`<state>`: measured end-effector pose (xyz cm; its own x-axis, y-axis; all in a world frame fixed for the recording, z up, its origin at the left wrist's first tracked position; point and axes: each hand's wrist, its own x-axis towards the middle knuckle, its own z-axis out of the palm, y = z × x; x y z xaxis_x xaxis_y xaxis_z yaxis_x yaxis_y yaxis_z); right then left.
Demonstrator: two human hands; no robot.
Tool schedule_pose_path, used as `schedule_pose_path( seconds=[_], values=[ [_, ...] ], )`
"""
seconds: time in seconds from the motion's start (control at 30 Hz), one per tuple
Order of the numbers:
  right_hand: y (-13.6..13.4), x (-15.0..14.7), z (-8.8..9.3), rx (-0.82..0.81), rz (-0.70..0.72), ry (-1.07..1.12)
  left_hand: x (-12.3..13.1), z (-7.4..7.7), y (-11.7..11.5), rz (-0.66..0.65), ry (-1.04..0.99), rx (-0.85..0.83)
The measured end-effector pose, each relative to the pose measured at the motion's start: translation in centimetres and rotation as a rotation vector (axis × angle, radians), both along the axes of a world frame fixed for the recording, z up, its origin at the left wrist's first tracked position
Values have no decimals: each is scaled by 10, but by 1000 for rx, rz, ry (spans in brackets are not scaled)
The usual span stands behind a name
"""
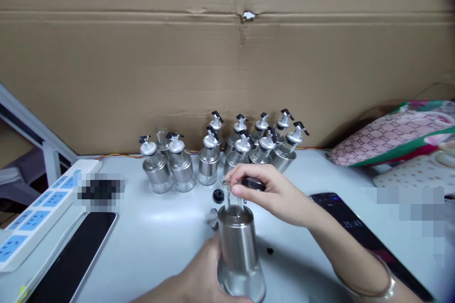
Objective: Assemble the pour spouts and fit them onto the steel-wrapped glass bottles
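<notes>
My left hand [199, 279] is wrapped round the lower body of a steel-sleeved glass oil bottle [240, 251], held upright just above the white table [159, 232]. Over the bottle's open neck, my right hand [270, 191] pinches a small black cap [253, 183] between thumb and fingers. A black ring [218, 195] and a small silver part [213, 217] lie on the table just left of the bottle. A tiny black piece [270, 250] lies to its right.
Several finished bottles with pour spouts [227, 151] stand in a cluster at the back against a cardboard wall [227, 57]. A power strip [39, 208] and a dark phone [78, 255] lie at left. Another phone [355, 227] and a patterned cushion [391, 132] are at right.
</notes>
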<state>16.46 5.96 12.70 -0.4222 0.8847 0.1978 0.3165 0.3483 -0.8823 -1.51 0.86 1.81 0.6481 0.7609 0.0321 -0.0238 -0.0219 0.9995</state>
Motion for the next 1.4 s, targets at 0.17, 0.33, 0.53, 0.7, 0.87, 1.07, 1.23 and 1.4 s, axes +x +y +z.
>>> schedule_pose_path(
  seconds=[0.17,0.33,0.53,0.7,0.87,1.07,1.23,1.4],
  values=[
    [2,6,-3,6,-24,41,-2,0,-1,-20,-1,-19],
    [7,-2,-12,-125,-192,463,-2,-6,2,-51,34,-59],
    [10,-22,-21,-383,-207,879,0,-7,5,-83,59,-17],
    [9,-20,-19,-399,-255,935,1,-10,5,-88,2,-6],
    [6,-23,-20,-466,-174,943,2,-8,7,-86,-6,-42],
    [2,-29,-24,-482,-203,820,2,-7,11,-71,16,37],
    [2,-31,-26,-485,-198,796,-2,-29,11,-44,58,-15],
    [-2,-41,-33,-498,-164,867,-11,-32,7,4,59,-150]
  ],
)
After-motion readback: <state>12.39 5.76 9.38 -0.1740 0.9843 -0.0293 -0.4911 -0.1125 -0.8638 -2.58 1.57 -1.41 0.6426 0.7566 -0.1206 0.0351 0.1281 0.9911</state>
